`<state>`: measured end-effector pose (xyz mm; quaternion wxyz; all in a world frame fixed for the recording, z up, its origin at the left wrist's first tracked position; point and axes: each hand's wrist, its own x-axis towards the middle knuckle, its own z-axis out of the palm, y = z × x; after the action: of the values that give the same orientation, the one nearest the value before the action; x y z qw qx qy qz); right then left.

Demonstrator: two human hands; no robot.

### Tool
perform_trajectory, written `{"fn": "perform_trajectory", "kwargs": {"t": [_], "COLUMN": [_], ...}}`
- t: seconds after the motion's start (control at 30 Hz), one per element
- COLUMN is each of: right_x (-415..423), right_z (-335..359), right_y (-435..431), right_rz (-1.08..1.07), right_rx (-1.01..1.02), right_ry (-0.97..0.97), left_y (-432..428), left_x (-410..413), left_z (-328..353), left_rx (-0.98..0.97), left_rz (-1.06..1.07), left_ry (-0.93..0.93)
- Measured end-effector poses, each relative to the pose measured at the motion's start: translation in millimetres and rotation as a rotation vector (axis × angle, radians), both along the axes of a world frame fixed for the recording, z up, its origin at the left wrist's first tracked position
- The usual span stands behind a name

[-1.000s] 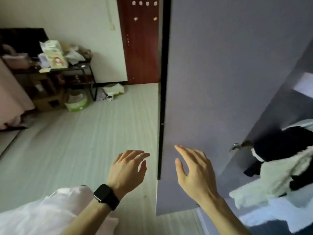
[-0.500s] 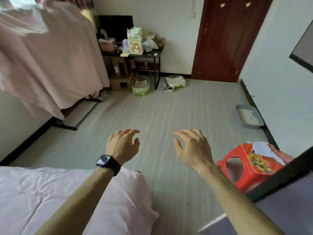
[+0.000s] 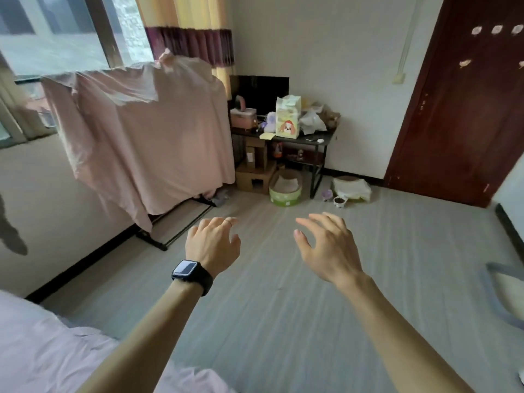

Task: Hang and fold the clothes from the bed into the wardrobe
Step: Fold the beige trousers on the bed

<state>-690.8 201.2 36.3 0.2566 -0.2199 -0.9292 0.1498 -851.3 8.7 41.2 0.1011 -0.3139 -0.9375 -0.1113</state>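
Both my hands hover in mid-air over the grey floor, holding nothing. My left hand (image 3: 212, 245), with a black watch on the wrist and a ring, has loosely curled fingers. My right hand (image 3: 326, 248) has its fingers spread and relaxed. A corner of the bed (image 3: 56, 355), covered in a pale pink sheet, lies at the lower left under my left forearm. No clothes lie on the part of the bed that shows. The wardrobe is out of view.
A pink sheet (image 3: 141, 131) hangs over a drying rack by the window at left. A cluttered black side table (image 3: 286, 137) with boxes and a green pet bed (image 3: 285, 191) stands at the far wall. A dark red door (image 3: 459, 109) is at right.
My view has swung left, away from the wardrobe door and then the red stool, toward the window and drying rack. Both hands stay raised and hold nothing.
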Motion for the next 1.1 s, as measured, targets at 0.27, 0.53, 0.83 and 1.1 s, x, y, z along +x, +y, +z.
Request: {"fn": "perform_trajectory", "kwargs": {"t": [0.27,0.53,0.83,1.1], "right_x": [-152.8,-331.8,-538.8,-693.2], "right_z": [21.1,30.9,54.3,36.8], "right_y": [75.1,38.9,-70.3,-190.7], "right_rz": [0.278,0.577,0.921,1.257], "right_rx": [0.064,0.122,0.206,0.216], "right_ry": [-0.103,-0.106,-0.089,-0.098], "left_y": [7.4,-52.9,-141.5,-225.3], "left_x": [-95.6,-184.3,-309.8,-368.7], "left_z": [12.4,9.0,15.1,-1.0], "left_rx": [0.077,0.054,0.065,0.056], "left_rz": [0.345,0.676,1.013,1.335], "left_ry": [-0.010,0.055,0.063,-0.014]}}
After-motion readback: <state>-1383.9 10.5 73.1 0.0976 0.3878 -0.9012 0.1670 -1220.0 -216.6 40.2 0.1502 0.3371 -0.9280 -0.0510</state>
